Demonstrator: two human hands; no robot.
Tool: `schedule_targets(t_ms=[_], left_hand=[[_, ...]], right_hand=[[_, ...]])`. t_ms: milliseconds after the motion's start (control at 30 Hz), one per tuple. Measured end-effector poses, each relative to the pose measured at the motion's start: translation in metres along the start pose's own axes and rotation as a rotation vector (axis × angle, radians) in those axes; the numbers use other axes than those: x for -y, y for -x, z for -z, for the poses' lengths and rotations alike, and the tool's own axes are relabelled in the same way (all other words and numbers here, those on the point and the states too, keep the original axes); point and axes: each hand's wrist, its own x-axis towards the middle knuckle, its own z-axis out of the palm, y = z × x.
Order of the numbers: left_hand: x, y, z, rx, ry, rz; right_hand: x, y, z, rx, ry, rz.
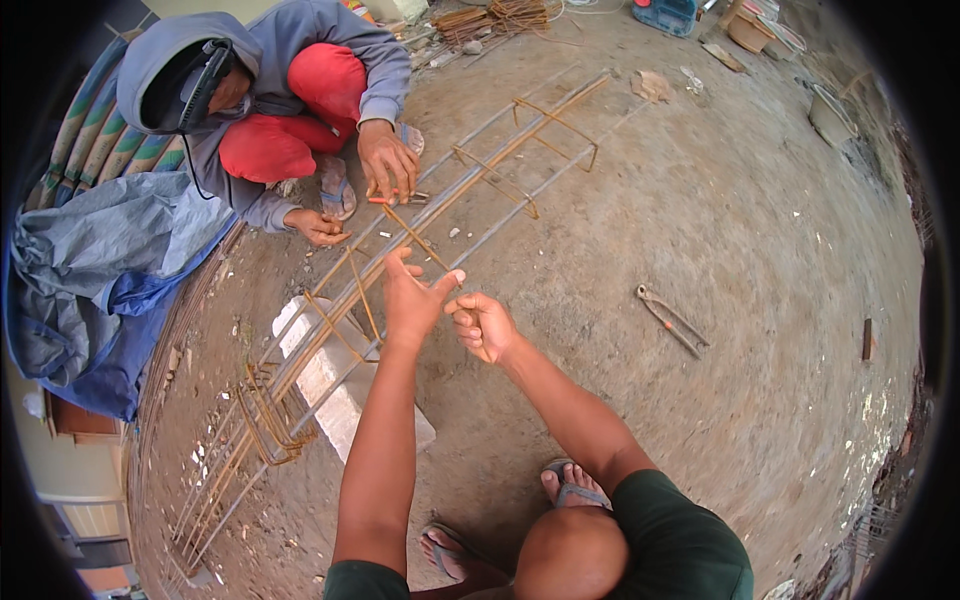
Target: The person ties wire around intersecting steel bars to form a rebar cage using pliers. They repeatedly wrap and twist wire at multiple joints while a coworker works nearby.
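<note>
A long cage of steel rebar [477, 182] with square, rust-coloured stirrups [362, 290] slants across the ground. My left hand [408, 308] is at the near side of the cage, thumb and fingers spread apart, beside a stirrup and the near bar. Just right of it my right hand [484, 328] is closed, its fingers curled; whatever they hold is too small or hidden to make out. Across the cage squats a co-worker in a grey hoodie [330, 30] and red trousers. One of that person's hands [388, 160] holds orange-handled pliers [402, 199]; the other is low by the bars.
A pale block [330, 385] lies beneath the cage. Pincers [672, 322] rest on the dirt to my right. Blue-grey tarpaulin [110, 260] and stacked sacks [85, 130] stand left. Buckets [832, 115] and a blue container [664, 15] sit at the far right.
</note>
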Motion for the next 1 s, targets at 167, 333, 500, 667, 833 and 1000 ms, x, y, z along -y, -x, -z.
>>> schedule_targets(t_ms=[167,333,500,667,833,1000], left_hand=[[0.012,-0.023,0.004,0.312,0.165,0.269],[0.028,-0.017,-0.002,0.259,0.184,0.211],[0.009,-0.015,0.004,0.363,0.236,0.242],[0.015,-0.015,0.002,0.365,0.222,0.183],[0.023,-0.014,0.006,0.378,0.246,0.175],[0.01,-0.016,0.007,0.405,0.195,0.146]], right_hand=[[0.019,-0.013,-0.015,0.107,0.118,0.005],[-0.002,0.021,-0.018,-0.181,0.516,0.159],[-0.002,0.022,-0.016,-0.256,0.736,0.412],[0.022,0.028,-0.027,-0.473,1.233,0.673],[0.074,0.009,-0.085,-0.432,1.737,0.958],[0.094,-0.03,-0.103,-0.054,1.87,0.831]])
